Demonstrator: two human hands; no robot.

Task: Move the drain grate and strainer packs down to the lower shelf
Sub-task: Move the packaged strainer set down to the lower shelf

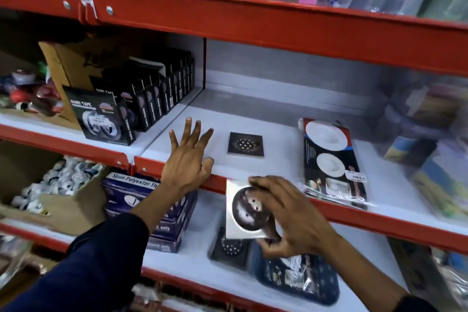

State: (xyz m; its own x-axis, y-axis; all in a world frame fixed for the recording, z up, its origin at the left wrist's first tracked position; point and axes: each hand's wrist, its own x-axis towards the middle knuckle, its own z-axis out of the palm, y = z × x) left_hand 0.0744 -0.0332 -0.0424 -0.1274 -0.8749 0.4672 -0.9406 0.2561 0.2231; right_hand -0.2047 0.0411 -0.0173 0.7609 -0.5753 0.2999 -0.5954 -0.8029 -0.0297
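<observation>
My right hand [286,220] grips a shiny square drain grate [243,213] by its right edge, holding it tilted in front of the red shelf lip, above the lower shelf [195,258]. Below it on that shelf lie a dark square grate [229,248] and a dark strainer pack [298,278]. My left hand [188,159] is open, fingers spread, over the middle shelf [276,159]. A dark square drain grate [245,145] lies flat there to the right of my left hand. Further right lies a clear strainer pack [331,159] with two white round strainers.
Black nano tape boxes [141,101] stand in a row at the middle shelf's left. Blue thread boxes [152,210] are stacked on the lower shelf's left, next to a cardboard box of white parts [60,185]. Blurred plastic-wrapped goods [428,139] fill the right side.
</observation>
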